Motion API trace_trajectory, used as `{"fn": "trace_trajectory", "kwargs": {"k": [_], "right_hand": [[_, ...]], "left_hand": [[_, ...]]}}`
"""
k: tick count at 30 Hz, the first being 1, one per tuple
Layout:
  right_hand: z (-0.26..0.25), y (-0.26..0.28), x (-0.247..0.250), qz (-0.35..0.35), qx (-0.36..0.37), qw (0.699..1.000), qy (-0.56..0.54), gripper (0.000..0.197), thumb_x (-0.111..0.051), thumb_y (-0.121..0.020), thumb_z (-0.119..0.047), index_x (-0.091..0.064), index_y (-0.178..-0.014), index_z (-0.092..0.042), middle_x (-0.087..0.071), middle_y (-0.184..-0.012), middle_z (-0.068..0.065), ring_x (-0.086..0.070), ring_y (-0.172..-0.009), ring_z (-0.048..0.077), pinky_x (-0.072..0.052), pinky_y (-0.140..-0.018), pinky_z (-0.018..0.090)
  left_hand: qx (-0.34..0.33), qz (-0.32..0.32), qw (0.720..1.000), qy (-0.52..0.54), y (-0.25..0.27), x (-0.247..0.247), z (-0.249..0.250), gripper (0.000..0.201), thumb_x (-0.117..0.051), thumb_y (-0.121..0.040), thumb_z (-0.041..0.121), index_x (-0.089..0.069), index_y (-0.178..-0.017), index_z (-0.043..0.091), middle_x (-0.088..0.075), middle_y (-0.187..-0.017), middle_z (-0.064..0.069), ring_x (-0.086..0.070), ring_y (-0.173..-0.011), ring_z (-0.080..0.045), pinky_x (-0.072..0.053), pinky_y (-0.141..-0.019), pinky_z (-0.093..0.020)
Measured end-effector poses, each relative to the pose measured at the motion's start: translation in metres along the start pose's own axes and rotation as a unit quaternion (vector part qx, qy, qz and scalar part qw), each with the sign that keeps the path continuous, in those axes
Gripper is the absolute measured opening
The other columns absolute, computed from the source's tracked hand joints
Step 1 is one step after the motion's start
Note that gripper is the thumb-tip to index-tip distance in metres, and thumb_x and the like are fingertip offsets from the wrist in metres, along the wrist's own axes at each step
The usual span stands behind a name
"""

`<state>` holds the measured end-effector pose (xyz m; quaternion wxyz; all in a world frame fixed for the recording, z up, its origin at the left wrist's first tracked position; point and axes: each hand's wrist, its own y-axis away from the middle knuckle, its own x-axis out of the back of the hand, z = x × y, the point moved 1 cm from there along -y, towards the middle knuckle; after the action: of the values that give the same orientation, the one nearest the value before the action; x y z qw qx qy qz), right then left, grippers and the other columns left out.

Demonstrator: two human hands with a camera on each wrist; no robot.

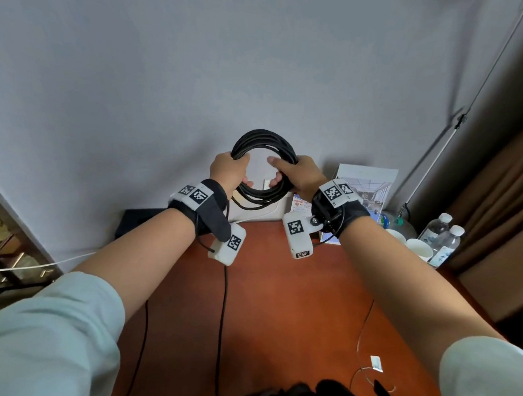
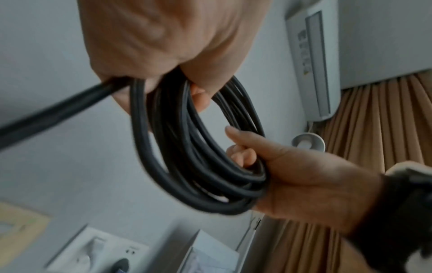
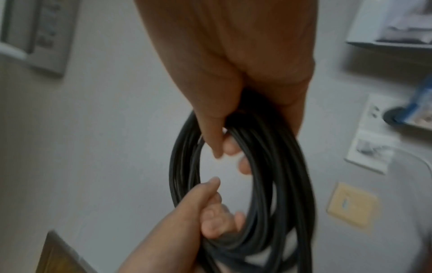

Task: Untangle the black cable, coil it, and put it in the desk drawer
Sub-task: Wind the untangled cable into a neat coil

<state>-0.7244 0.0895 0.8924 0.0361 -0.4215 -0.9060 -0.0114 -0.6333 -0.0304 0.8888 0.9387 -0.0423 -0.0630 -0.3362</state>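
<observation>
The black cable [image 1: 263, 143] curled under my fingers looks like smooth rubbery plastic with a dull sheen. Below my hands the desk [image 1: 275, 303] is glossy reddish wood. Off past my right fingers, clear plastic bottles [image 1: 442, 236] and pleated brown cloth curtains [image 2: 378, 118].

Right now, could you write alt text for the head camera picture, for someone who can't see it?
Two hands hold a coiled black cable up before a grey wall, left hand and right hand gripping opposite sides of the loop. Below lies a reddish desk, with water bottles and cups at its right.
</observation>
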Motion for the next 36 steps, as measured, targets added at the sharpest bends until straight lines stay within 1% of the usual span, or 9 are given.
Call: {"fn": "trace_trajectory", "kwargs": {"k": [3, 5, 8, 12, 17, 27, 31, 33, 36], "right_hand": [[-0.008, -0.003, 0.002, -0.002, 0.042, 0.978, 0.203, 0.017, -0.070, -0.082, -0.014, -0.057, -0.073, -0.009, -0.061, -0.056, 0.005, -0.063, -0.051, 0.018, -0.053, -0.054, 0.023], [-0.011, -0.004, -0.003, 0.029, 0.099, 0.949, 0.299, 0.016, -0.066, -0.084, -0.020, -0.054, -0.076, -0.012, -0.059, -0.054, 0.001, -0.062, -0.047, 0.016, -0.047, -0.047, 0.013], [-0.005, -0.006, -0.009, 0.076, 0.126, 0.945, 0.291, 0.029, -0.060, -0.091, -0.029, -0.048, -0.068, -0.017, -0.051, -0.055, -0.003, -0.063, -0.047, 0.025, -0.044, -0.042, 0.018], [0.007, -0.011, -0.008, 0.143, 0.079, 0.965, 0.205, 0.033, -0.057, -0.092, -0.032, -0.047, -0.065, -0.016, -0.054, -0.061, 0.006, -0.065, -0.052, 0.034, -0.053, -0.055, 0.037], [0.023, -0.011, -0.010, 0.167, 0.028, 0.978, 0.121, 0.027, -0.054, -0.094, -0.029, -0.051, -0.072, -0.014, -0.056, -0.051, 0.001, -0.058, -0.038, 0.012, -0.052, -0.055, 0.031], [0.005, 0.002, -0.017, 0.133, 0.214, 0.937, 0.243, 0.011, -0.059, -0.087, -0.019, -0.051, -0.083, -0.013, -0.055, -0.059, 0.001, -0.063, -0.049, 0.027, -0.045, -0.045, 0.019], [-0.002, -0.001, -0.015, 0.109, 0.231, 0.914, 0.316, 0.012, -0.059, -0.087, -0.015, -0.050, -0.078, -0.014, -0.047, -0.052, -0.008, -0.056, -0.052, 0.029, -0.041, -0.056, 0.029], [-0.001, -0.005, -0.012, 0.118, 0.227, 0.910, 0.325, 0.013, -0.057, -0.089, -0.014, -0.052, -0.078, -0.009, -0.052, -0.058, 0.002, -0.047, -0.060, 0.028, -0.030, -0.057, 0.029], [0.011, -0.009, -0.009, 0.146, 0.182, 0.923, 0.305, 0.013, -0.053, -0.090, -0.015, -0.053, -0.080, -0.007, -0.061, -0.071, 0.014, -0.049, -0.066, 0.028, -0.039, -0.064, 0.034]], "left_hand": [[-0.069, -0.030, 0.982, -0.172, 0.001, 0.004, 0.005, 0.028, -0.047, -0.094, 0.022, -0.049, -0.067, 0.013, -0.048, -0.058, -0.001, -0.062, -0.049, -0.017, -0.037, -0.035, -0.012], [-0.096, -0.042, 0.969, -0.224, 0.002, 0.006, 0.010, 0.030, -0.046, -0.093, 0.019, -0.044, -0.064, 0.013, -0.047, -0.057, -0.001, -0.063, -0.051, -0.019, -0.028, -0.031, -0.010], [-0.086, -0.051, 0.971, -0.217, -0.003, 0.006, 0.013, 0.027, -0.052, -0.087, 0.018, -0.043, -0.062, 0.015, -0.044, -0.052, 0.001, -0.066, -0.051, -0.017, -0.038, -0.043, -0.009], [-0.028, -0.126, 0.991, -0.045, -0.003, 0.010, 0.009, 0.016, -0.071, -0.077, 0.007, -0.056, -0.072, 0.008, -0.052, -0.058, -0.003, -0.057, -0.050, -0.020, -0.056, -0.069, -0.034], [0.010, -0.083, 0.996, 0.021, 0.003, 0.006, -0.001, 0.027, -0.073, -0.076, 0.007, -0.051, -0.063, 0.011, -0.045, -0.051, -0.001, -0.053, -0.041, -0.017, -0.054, -0.069, -0.037], [-0.055, -0.026, 0.973, -0.221, -0.003, 0.006, 0.014, 0.025, -0.053, -0.081, 0.010, -0.044, -0.059, 0.014, -0.047, -0.051, -0.001, -0.059, -0.046, -0.023, -0.043, -0.044, -0.019], [-0.078, -0.036, 0.962, -0.259, -0.002, 0.006, 0.019, 0.027, -0.054, -0.078, 0.011, -0.042, -0.055, 0.014, -0.047, -0.049, -0.001, -0.058, -0.043, -0.020, -0.034, -0.031, -0.012], [-0.071, -0.049, 0.969, -0.231, -0.001, 0.004, 0.019, 0.027, -0.061, -0.077, 0.016, -0.044, -0.057, 0.015, -0.045, -0.051, 0.001, -0.060, -0.046, -0.019, -0.039, -0.037, -0.013], [-0.040, -0.135, 0.983, -0.118, 0.000, 0.006, 0.014, 0.022, -0.076, -0.073, 0.022, -0.055, -0.069, 0.014, -0.053, -0.061, 0.000, -0.058, -0.050, -0.018, -0.053, -0.061, -0.028]]}}
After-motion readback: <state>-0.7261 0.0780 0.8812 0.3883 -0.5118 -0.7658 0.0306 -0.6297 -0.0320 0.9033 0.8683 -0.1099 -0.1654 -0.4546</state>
